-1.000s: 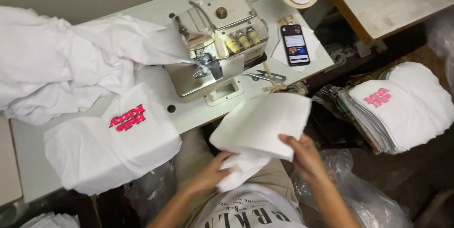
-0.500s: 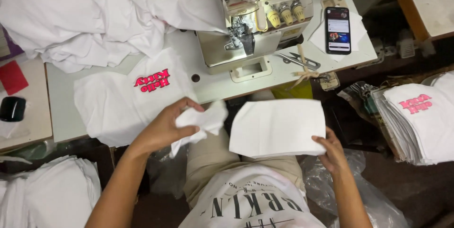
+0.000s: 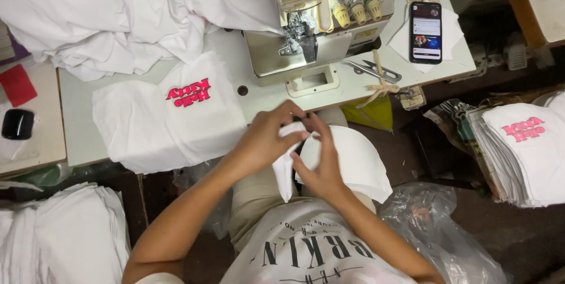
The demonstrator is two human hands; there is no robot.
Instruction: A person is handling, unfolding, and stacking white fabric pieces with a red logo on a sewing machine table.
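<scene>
My left hand (image 3: 268,137) and my right hand (image 3: 318,163) meet over my lap, both pinching a small white fabric piece (image 3: 284,169) that hangs down between them. Under my right hand a larger white fabric panel (image 3: 362,160) lies across my lap. Just beyond my hands stands the sewing machine (image 3: 321,19) on the pale table (image 3: 76,113). A stack of white garment pieces with a pink print (image 3: 170,116) lies on the table to the left of my hands.
A heap of white cloth (image 3: 112,13) covers the table's far left. Scissors (image 3: 374,71) and a phone (image 3: 425,32) lie right of the machine. More printed white pieces (image 3: 527,148) are stacked at right, plain ones (image 3: 59,237) at lower left. A clear plastic bag (image 3: 441,225) sits beside my right arm.
My left hand has brought the small white piece rightward to meet my right hand. My right hand left the panel's edge and now grips the small piece too. The view shifted slightly.
</scene>
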